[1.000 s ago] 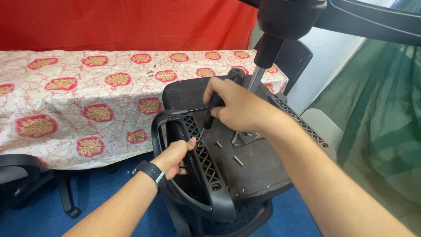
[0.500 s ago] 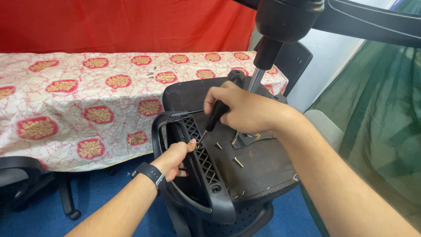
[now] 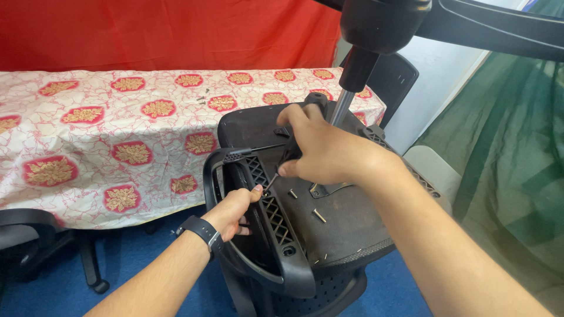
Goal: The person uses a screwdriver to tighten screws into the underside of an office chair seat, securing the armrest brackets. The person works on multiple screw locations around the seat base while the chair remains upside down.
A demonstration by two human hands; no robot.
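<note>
Lowered right hand [image 3: 329,149] presses screwdriver [image 3: 276,173] into armrest [image 3: 267,205], left hand [image 3: 235,211] gripping.

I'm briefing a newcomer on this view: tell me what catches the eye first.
An upturned black office chair fills the centre, its wheel base looming at the top. The right hand holds a screwdriver to the black armrest, which the left hand steadies; loose screws lie on the seat underside. Behind, left, a red-patterned tablecloth meets a red curtain.
</note>
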